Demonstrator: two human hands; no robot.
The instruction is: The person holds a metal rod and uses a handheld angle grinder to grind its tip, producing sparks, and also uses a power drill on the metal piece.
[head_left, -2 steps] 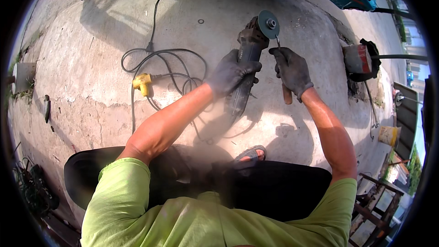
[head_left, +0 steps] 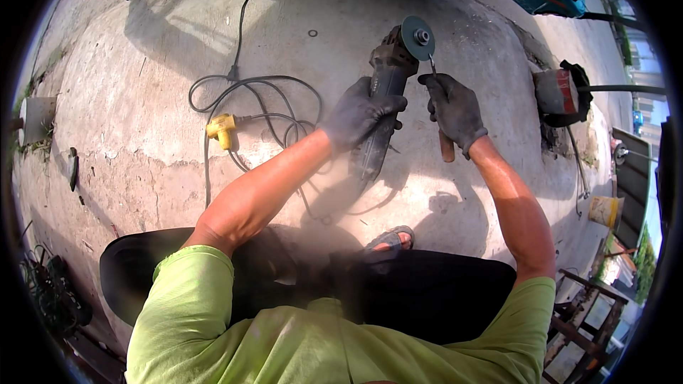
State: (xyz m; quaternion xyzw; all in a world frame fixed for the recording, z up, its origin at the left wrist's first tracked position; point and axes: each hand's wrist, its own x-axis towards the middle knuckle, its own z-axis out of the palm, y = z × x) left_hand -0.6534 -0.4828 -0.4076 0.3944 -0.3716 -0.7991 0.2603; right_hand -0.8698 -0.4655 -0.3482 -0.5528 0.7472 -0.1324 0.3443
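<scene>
Grinder (head_left: 388, 103) lies on the concrete floor (head_left: 142, 99), straight ahead of a seated person, its grey disc (head_left: 417, 38) facing up at the far end and its dark body running back toward the person.

The left hand (head_left: 359, 117), in a dark glove, is clenched around the middle of the grinder's body, fingers wrapped over the top. Its bare forearm stretches forward and rightward from a green sleeve, elbow low near the lap.

The right hand (head_left: 455, 110), also gloved, is closed around a tool with a wooden handle (head_left: 446, 148). The handle end sticks out below the fist toward the person. A thin metal shaft (head_left: 432, 65) rises from the top of the fist and reaches the disc near its centre. The right forearm runs almost straight forward from the right shoulder, wrist slightly bent inward toward the grinder.

A black cord (head_left: 242, 89) loops on the floor to the left of the grinder, with a yellow plug (head_left: 222, 129) beside the loops. One sandalled foot (head_left: 390, 240) shows just below the grinder, between the two forearms. A red and grey box (head_left: 556, 91) stands on the floor well to the right.
</scene>
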